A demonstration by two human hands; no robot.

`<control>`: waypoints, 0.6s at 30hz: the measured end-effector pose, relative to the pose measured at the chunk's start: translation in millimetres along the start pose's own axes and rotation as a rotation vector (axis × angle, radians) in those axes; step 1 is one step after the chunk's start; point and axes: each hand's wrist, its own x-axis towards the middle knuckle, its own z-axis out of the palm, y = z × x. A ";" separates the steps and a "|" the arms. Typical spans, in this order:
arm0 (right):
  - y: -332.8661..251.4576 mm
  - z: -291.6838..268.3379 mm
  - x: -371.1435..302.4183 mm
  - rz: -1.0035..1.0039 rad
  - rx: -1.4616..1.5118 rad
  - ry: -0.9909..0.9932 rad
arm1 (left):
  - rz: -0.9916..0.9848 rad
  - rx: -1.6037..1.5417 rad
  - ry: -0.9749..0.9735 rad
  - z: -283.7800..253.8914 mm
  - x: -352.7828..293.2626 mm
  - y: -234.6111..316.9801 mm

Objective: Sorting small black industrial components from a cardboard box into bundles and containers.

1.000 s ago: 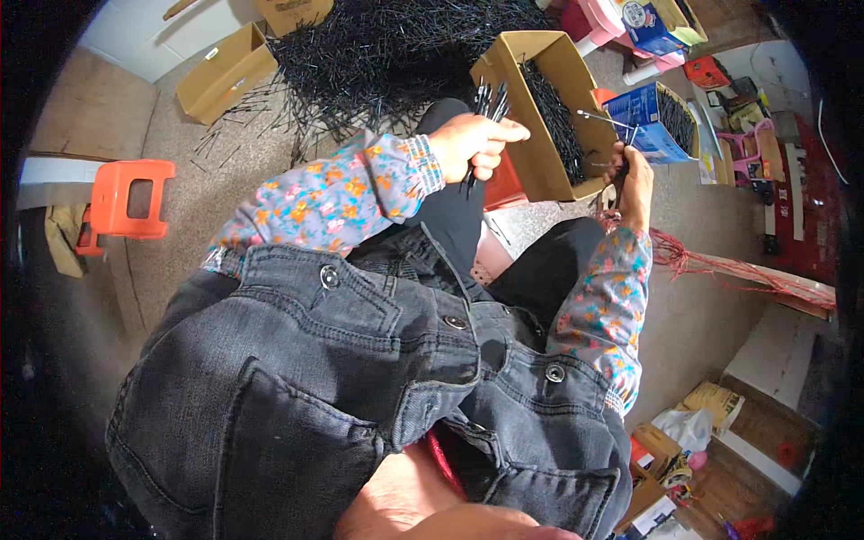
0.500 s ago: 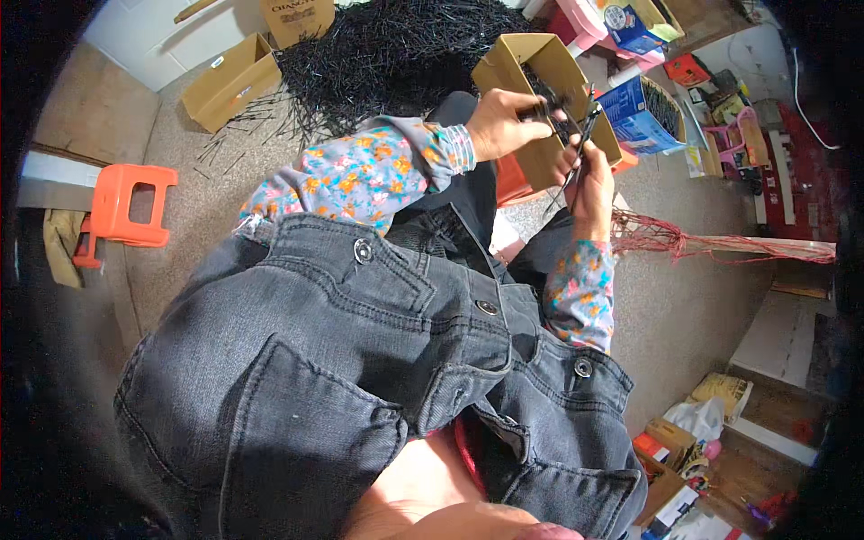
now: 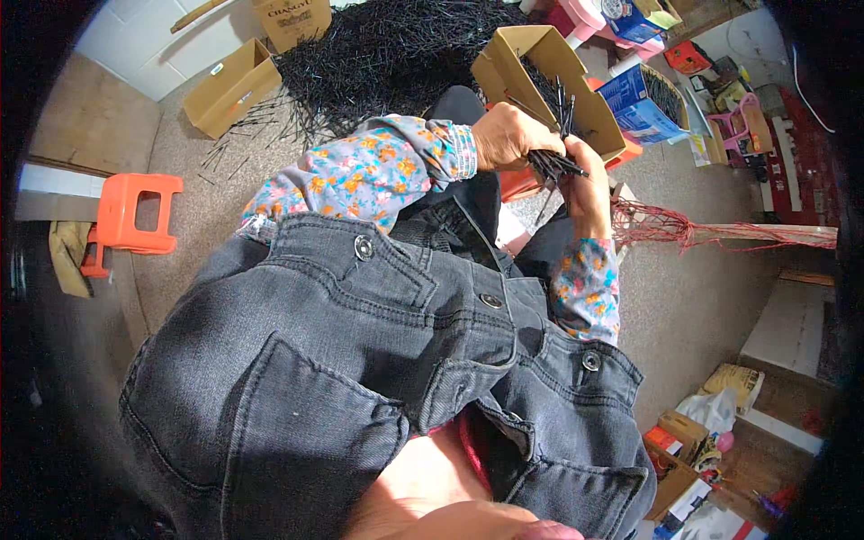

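Both hands meet over a cardboard box [image 3: 525, 49] at the upper middle. A bundle of thin black sticks [image 3: 551, 164] is between them, its ends pointing up and down at differing angles. My right hand [image 3: 589, 187] is closed round the bundle from the right. Coming from the left, my left hand [image 3: 509, 138] has its fingers bent and pressed against the same sticks; its fingertips are partly hidden. More dark sticks lie inside the box. Behind it spreads a large heap of black sticks [image 3: 378, 63] on the floor.
An open carton [image 3: 232, 90] stands left of the heap, with loose sticks on the floor beside it. A blue box [image 3: 641, 103] full of sticks stands to the right. Red strands [image 3: 652, 225] hang from a pale bar. An orange stool [image 3: 139, 214] is at far left.
My left hand has moved right and come together with my right hand at the sticks. The bundle now shows as a thicker, spread cluster.
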 end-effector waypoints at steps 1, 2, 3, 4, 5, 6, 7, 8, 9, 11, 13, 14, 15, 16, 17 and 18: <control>1.7 1.2 0.2 -0.072 -0.087 0.045 | 0.005 -0.042 0.069 -0.2 0.2 -0.3; 2.6 0.7 -0.8 -0.145 -0.174 0.098 | 0.013 -0.090 0.137 0.1 1.7 0.4; 2.7 -1.3 -1.9 -0.148 -0.174 0.103 | 0.001 -0.082 0.166 -4.3 5.7 3.0; 2.4 -4.0 -3.3 -0.114 -0.152 0.087 | -0.088 -0.132 0.268 -0.7 9.8 -1.6; 2.6 -3.4 -3.7 -0.077 -0.127 0.063 | -0.182 -0.177 0.370 -2.0 14.3 -2.0; 2.9 0.2 -3.4 -0.087 -0.159 0.116 | -0.468 -0.359 0.423 -12.6 18.6 11.8; 3.6 0.6 -3.4 -0.086 -0.157 0.115 | -0.500 -0.581 0.619 -2.6 21.4 -0.4; 4.3 0.9 -3.7 -0.108 -0.137 0.123 | -0.729 -0.768 0.609 -10.7 21.0 -4.4; 3.5 1.3 -5.2 -0.131 -0.118 0.132 | -0.958 -0.955 0.589 -20.6 20.6 -6.1; -1.5 3.3 -9.0 -0.095 -0.058 0.123 | -1.000 -0.961 0.634 -27.2 13.9 -19.1; -4.9 4.1 -10.9 -0.054 0.000 0.109 | -1.042 -1.152 0.647 -26.6 7.6 -33.6; -6.8 3.6 -10.8 -0.037 0.106 0.032 | -1.084 -1.178 0.633 -25.9 4.7 -34.9; -7.6 4.3 -10.6 -0.018 0.213 -0.046 | -1.125 -1.204 0.619 -24.4 2.0 -36.4; -6.7 6.2 -10.4 -0.022 0.250 -0.060 | -1.117 -1.152 0.567 -20.0 -1.7 -41.3; -7.1 5.4 -10.7 -0.020 0.247 -0.062 | -1.109 -1.099 0.523 -19.1 0.1 -37.6; -7.9 4.6 -10.9 -0.030 0.319 -0.145 | -1.121 -1.129 0.503 -18.2 3.0 -34.0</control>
